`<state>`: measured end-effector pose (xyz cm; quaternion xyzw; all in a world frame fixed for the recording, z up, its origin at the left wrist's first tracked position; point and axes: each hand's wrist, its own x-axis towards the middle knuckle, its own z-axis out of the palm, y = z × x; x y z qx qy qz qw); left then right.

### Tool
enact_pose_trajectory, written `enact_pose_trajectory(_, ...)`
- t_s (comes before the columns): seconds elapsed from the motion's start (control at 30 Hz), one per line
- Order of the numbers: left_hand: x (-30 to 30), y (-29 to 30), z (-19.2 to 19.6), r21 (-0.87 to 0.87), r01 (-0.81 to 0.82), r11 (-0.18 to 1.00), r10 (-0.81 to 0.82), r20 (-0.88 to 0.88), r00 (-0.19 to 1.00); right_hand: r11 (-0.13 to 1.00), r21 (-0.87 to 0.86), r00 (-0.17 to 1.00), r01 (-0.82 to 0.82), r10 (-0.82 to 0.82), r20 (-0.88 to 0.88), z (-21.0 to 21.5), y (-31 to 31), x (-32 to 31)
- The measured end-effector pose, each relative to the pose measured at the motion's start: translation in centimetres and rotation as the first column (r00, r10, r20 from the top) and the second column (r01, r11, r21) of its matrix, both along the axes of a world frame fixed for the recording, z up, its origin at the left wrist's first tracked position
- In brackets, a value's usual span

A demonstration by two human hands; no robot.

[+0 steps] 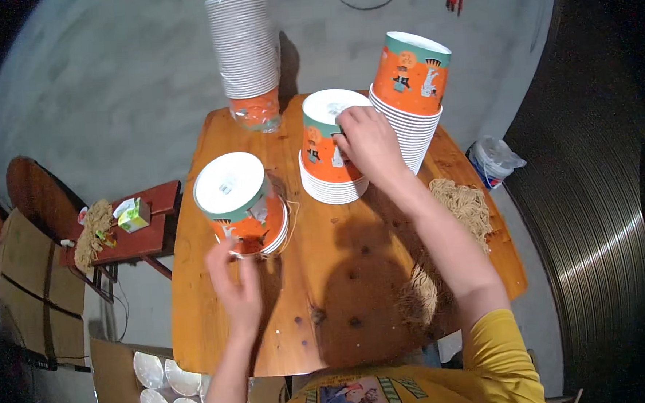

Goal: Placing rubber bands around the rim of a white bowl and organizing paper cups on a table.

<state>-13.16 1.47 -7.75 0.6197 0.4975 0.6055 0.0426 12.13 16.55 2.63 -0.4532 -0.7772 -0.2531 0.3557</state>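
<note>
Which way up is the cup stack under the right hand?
Upright: the middle cup stack shows its open white mouth on top, where the right hand rests.

A small green and white carton (133, 215) lies on the red side bench (153, 236) at left — box-shaped. A white plastic bag (494, 160) sits on the floor at right.

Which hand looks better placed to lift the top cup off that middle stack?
The right hand, probably: it already rests on the middle stack of cups, fingers on the top cup's rim. The left hand is busy at the near-left stack of cups.
</note>
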Motion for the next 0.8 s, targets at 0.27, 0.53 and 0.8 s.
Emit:
enact_pose_trajectory(0.27, 8.8, 5.6, -2.0, -0.317, 0.435, 0.843, -0.454, 0.016, 0.891, 0.972, -0.208, 0.993, -0.106, 0.091, -0.081, 4.1, 0.9, 0.5)
enact_pose_trajectory(0.53, 10.2, 10.4, -3.2, -0.309, 0.382, 0.871, -0.392, 0.031, 0.919, 0.951, -0.241, 0.968, -0.195, 0.148, -0.201, 6.3, 0.2, 1.8)
enact_pose_trajectory(0.8, 12.4, 10.8, 0.9, -0.035, 0.265, 0.964, -0.258, 0.139, 0.956, 0.952, 0.165, 0.912, -0.259, 0.297, -0.282, 9.4, -4.1, 2.3)
